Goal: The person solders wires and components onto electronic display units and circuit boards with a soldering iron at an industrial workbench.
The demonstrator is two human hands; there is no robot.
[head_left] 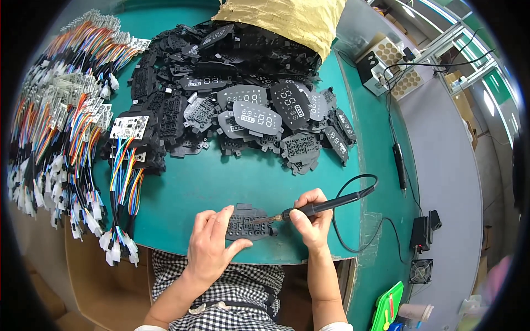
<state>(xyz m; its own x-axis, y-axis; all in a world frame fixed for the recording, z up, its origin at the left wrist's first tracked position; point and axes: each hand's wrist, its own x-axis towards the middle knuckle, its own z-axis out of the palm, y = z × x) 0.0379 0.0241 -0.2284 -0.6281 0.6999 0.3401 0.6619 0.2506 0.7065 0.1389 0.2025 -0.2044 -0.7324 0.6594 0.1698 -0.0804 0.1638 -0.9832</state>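
Observation:
A black plastic display housing (246, 222) lies on the green table mat in front of me, its gridded side up. My left hand (211, 243) steadies its left edge, with the fingertips on the upper left corner and the thumb at the lower edge. In my right hand (312, 220) is a black soldering iron (338, 202), held like a pen. Its metal tip reaches left over the grid of the housing; whether it touches the plastic I cannot tell. A black cable loops from the iron's rear end toward the right.
Black housings (256, 118) are heaped at the back, partly under a yellow sack (287, 22). Circuit boards with coloured wires (61, 138) pile up at the left. A second iron-like tool (399, 165), a small fan (420, 271) and a green tray (386, 306) are on the right.

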